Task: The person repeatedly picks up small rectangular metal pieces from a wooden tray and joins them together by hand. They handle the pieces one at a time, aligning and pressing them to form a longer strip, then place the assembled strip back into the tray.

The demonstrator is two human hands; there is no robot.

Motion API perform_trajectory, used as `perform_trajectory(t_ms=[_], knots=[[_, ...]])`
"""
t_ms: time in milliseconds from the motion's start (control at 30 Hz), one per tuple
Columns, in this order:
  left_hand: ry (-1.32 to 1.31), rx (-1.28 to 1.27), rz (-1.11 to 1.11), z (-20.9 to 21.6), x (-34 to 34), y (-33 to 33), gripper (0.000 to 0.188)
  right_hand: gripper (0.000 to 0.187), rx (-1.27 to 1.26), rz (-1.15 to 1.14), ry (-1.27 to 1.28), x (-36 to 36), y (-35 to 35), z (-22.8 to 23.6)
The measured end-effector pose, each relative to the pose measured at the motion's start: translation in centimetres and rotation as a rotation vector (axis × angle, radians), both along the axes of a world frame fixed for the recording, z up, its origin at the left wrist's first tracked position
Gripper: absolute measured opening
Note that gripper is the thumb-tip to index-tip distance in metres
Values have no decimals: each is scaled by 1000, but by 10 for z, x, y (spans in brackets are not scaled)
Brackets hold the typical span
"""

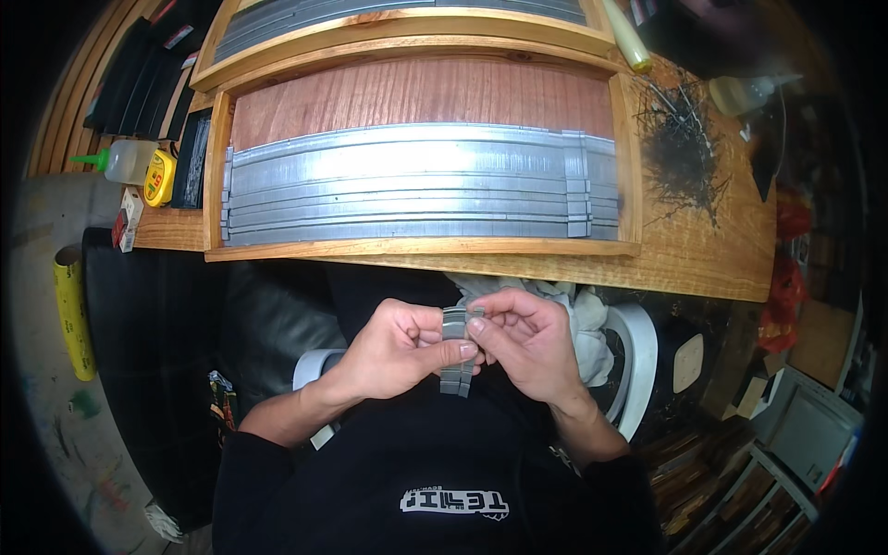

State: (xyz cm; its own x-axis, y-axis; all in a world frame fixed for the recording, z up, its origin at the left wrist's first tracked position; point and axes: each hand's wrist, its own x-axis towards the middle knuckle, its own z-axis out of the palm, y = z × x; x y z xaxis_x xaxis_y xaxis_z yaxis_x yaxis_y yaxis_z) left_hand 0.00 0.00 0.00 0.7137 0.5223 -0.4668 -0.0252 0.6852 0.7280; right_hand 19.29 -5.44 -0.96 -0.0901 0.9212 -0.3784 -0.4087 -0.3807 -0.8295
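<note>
A small bundle of grey metal strips (pixel 454 382) is held in front of my chest, between both hands. My left hand (pixel 387 350) is closed around its left side, the thumb lying across the front. From the right, my right hand (pixel 535 347) pinches the upper edge of the bundle between thumb and fingers. The fingers partly cover the strips, so their full length and number cannot be made out. Just beyond my hands, a shallow wooden tray (pixel 425 248) on the bench holds rows of long silvery metal strips (pixel 398 176).
A second wooden tray (pixel 407 46) sits behind the first. On the bench's right lie a pile of thin dark wire bits (pixel 683 153) and a squeeze bottle (pixel 745 92). At left are a green-tipped bottle (pixel 129 162) and a yellow tape measure (pixel 160 178). A white chair armrest (pixel 638 370) stands beside my right arm.
</note>
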Motion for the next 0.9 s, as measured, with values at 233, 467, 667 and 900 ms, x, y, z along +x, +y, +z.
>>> perform_trajectory(t_ms=[233,467,667,900], knots=[[36,-3,-46,-1,1,-1,19,8,15,17,-93,0,1,2],[15,-28,-22,1,3,0,21,7,29,3,-92,2,0,2],[4,-130,29,-1,2,1,20,4,106,-73,-234,23,-5,23],[-3,-221,18,4,5,8,19,11,268,-579,-1061,157,20,100]])
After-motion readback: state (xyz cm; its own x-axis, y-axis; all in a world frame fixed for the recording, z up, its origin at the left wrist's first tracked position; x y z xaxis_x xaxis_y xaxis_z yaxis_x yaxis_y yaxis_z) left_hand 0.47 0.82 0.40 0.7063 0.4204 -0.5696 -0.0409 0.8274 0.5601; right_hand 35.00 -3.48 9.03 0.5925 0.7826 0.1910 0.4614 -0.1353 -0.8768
